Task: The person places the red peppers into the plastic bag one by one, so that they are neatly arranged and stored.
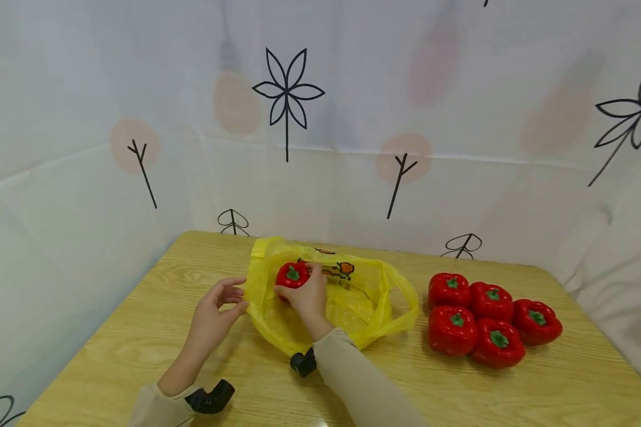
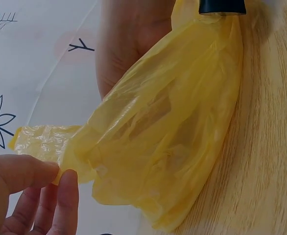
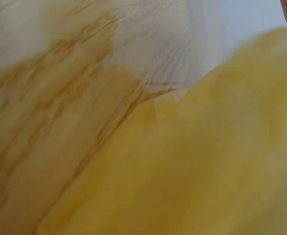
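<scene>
A yellow plastic bag lies on its side with its wide mouth facing me. My left hand pinches the left edge of that mouth between thumb and fingers; in the left wrist view the thumb presses on the thin film. Inside the bag, at its left, my right hand grips a red bell pepper with a green stem top, thumb and fingers at its right side. Yellow film covers much of the right wrist view and hides the pepper there.
Several more red bell peppers stand grouped at the right of the wooden table. The bag's handle loop reaches toward them. A white patterned cloth hangs behind the table.
</scene>
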The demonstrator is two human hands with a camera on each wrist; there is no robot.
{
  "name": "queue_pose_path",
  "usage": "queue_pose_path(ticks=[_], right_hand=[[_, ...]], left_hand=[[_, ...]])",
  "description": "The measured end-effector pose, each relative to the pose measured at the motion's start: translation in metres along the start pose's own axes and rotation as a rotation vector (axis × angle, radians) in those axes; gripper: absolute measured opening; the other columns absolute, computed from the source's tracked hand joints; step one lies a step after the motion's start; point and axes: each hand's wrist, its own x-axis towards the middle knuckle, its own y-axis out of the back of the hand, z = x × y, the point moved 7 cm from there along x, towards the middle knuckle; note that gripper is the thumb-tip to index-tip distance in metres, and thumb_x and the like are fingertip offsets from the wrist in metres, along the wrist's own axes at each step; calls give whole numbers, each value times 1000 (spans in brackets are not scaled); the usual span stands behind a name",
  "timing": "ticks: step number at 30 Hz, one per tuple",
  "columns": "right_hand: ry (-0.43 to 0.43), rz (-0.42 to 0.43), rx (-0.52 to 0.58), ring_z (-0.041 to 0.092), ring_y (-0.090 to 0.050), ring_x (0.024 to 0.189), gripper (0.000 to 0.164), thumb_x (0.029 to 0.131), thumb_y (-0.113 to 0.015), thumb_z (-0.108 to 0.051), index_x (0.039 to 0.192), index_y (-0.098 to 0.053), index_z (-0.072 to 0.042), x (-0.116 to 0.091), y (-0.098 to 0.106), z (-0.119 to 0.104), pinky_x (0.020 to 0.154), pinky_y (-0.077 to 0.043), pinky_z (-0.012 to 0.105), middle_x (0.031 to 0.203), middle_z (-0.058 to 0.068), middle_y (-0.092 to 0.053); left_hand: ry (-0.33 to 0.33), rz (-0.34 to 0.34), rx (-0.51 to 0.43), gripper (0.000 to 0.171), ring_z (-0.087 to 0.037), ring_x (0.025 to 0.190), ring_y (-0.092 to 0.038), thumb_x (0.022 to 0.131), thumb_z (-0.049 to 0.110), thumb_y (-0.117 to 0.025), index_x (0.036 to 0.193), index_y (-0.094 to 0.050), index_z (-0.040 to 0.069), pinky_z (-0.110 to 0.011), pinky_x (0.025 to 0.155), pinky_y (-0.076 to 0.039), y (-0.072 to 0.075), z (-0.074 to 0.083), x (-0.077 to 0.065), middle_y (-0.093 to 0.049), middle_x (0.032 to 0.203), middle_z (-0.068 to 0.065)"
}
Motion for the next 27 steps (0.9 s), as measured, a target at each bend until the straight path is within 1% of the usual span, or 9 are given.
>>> queue_pose_path(ticks=[3,6,10,14,17,21,27], right_hand=[[5,-12,-20,36,-50,109,76,61,-89,-24,121,-44,-9,1,0,0,88,-48,48,118,17,-45],[8,-26,-12,34,-50,107,76,61,-89,-25,121,-45,-9,1,1,-1,89,-48,45,118,17,-45],[17,-47,25,32,-49,106,74,62,-89,-23,120,-47,-6,0,3,-4,88,-48,43,117,18,-47],[21,-67,60,31,-48,106,70,63,-88,-20,119,-49,-5,-1,7,-9,88,-48,42,115,17,-48],[27,-76,71,32,-49,104,68,64,-87,-20,118,-50,-4,-3,10,-12,85,-49,42,113,18,-50],[16,-100,104,34,-49,102,65,66,-86,-19,118,-50,-4,-6,14,-15,82,-50,41,114,19,-51],[-8,-141,192,30,-50,96,62,69,-84,-18,119,-49,-6,-10,21,-19,76,-52,38,117,18,-51]], left_hand=[[4,-1,9,38,-21,89,-59,83,0,-68,119,-59,10,-23,74,-52,0,1,0,-59,97,-9],[3,2,16,38,-20,89,-59,82,0,-68,119,-59,9,-26,76,-52,0,1,0,-59,97,-8],[2,6,18,38,-20,89,-59,82,0,-69,118,-59,9,-27,77,-52,1,0,1,-59,97,-8],[4,6,14,38,-20,89,-59,82,0,-69,118,-59,9,-22,74,-52,1,0,1,-59,97,-9],[7,8,14,38,-21,89,-59,82,-1,-69,118,-59,9,-21,75,-52,1,0,1,-59,97,-9],[23,6,12,38,-21,89,-58,82,0,-69,118,-59,9,-21,74,-52,1,-2,1,-59,97,-9],[31,-10,1,38,-21,92,-58,83,3,-69,119,-59,11,-22,73,-52,0,-4,1,-58,100,-10]])
